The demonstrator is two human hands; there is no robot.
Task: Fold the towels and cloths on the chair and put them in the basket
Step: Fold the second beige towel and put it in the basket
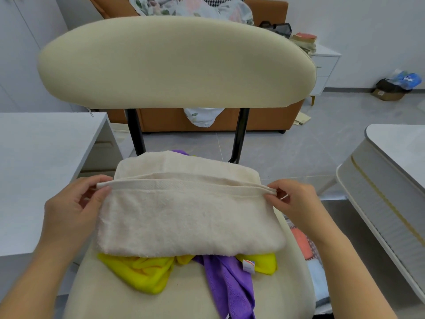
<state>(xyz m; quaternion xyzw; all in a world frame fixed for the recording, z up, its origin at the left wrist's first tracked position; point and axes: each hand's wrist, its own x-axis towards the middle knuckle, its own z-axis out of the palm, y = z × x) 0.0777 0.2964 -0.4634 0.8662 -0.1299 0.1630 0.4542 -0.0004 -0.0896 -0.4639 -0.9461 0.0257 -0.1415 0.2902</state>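
Both forearms enter bare from 7 and 5 o'clock, angled inward. Left hand (76, 210), at 9 o'clock of the beige towel (190, 219), pinches its hem corner between thumb and fingers. Right hand (296, 203), at 3 o'clock, pinches the opposite corner likewise.

Your cream chair seat (179, 302) fills the lower middle of the frame. On it lie a crumpled yellow cloth (142, 275), lower centre-left, and a purple cloth (230, 286) trailing to the bottom edge. A folded beige towel (184, 222) rests across both, hiding their upper parts.
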